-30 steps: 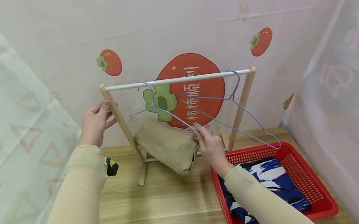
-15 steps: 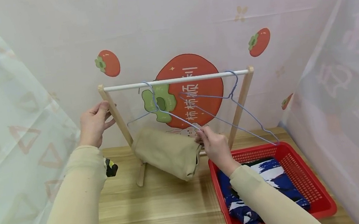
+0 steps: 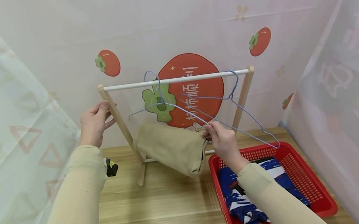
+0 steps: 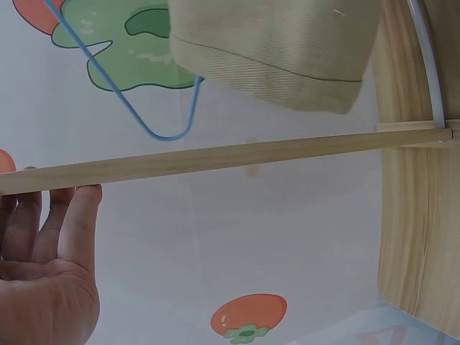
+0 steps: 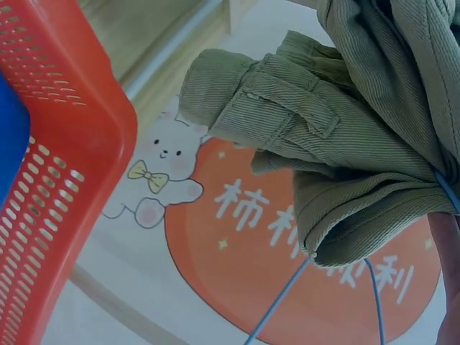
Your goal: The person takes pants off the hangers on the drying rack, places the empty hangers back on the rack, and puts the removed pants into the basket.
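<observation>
Here, right grip (image 3: 224, 140) pinches hanger (image 3: 163, 101); garment (image 3: 170, 146) over table (image 3: 164, 211), near basket rim (image 3: 218, 193).

The white Chinese characters 柿柿顺利 (image 3: 191, 90) stand on the large red persimmon print (image 3: 210, 86) of the far backdrop (image 3: 188, 21). In the head view they lie on their sides and run upward from the first 柿 to 利, with the white rail (image 3: 175, 80) passing in front of 利.

In the right wrist view the same line slopes down to the right; the khaki garment (image 5: 338, 122) partly covers the second 柿 and most of 顺, while 利 shows beyond it.

On the right side sheet (image 3: 357, 79), large pale lettering is too faint to read.
</observation>
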`<state>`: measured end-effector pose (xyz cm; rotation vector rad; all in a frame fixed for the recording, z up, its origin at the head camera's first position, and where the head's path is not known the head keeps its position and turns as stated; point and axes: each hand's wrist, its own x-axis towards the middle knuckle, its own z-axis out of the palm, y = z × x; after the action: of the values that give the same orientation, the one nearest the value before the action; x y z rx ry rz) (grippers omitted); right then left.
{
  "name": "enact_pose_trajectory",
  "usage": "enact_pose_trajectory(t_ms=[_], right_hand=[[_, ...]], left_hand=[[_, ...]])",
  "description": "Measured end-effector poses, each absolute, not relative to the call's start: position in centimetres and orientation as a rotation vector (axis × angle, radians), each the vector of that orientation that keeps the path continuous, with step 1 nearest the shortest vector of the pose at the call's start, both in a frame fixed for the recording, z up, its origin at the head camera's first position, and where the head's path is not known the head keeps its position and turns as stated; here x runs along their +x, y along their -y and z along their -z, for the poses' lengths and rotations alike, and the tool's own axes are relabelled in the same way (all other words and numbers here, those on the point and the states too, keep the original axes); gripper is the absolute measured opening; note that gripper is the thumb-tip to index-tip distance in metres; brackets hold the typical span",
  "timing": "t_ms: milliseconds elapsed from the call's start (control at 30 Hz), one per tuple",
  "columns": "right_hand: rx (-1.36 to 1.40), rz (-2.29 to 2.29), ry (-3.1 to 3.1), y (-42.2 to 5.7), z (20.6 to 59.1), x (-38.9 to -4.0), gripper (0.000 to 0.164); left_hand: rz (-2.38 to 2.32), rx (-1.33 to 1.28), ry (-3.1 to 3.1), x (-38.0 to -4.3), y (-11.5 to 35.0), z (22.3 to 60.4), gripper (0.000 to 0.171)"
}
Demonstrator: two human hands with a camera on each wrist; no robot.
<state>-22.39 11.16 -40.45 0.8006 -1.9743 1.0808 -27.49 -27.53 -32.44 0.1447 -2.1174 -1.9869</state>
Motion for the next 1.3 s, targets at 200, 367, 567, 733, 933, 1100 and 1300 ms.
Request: enact_pose_trajectory(t_ms=[200, 367, 567, 733, 933, 1100, 1300], right_hand=[[0.804, -1.055, 1.930, -11.7, 39.9, -21.9, 0.006], [0.831, -1.041, 1.917, -12.0, 39.6, -21.4, 0.008], [0.836, -1.053, 1.914, -12.4, 40.3, -21.1, 0.012], [0.852, -1.060, 1.930, -12.8, 41.0, -20.9, 0.007], [0.860, -1.078, 1.947, -13.2, 41.4, -20.7, 0.018], [0.865, -1.094, 1.951, -13.3, 41.6, -20.5, 0.019], [0.852, -1.118, 1.981, -13.4, 41.9, -20.4, 0.016]], left_hand=[[1.966, 0.151, 2.140, -27.6, 27.5, 32.3, 0.072], [1.978, 0.158, 2.134, -27.6, 27.6, 32.3, 0.071], [1.978, 0.156, 2.128, -27.6, 27.6, 32.4, 0.072], [1.966, 0.163, 2.136, -27.5, 27.5, 32.4, 0.072], [1.955, 0.174, 2.145, -27.4, 27.3, 32.2, 0.072], [1.928, 0.156, 2.192, -27.3, 27.1, 32.0, 0.076], [1.821, 0.095, 2.303, -26.5, 26.8, 32.0, 0.077]])
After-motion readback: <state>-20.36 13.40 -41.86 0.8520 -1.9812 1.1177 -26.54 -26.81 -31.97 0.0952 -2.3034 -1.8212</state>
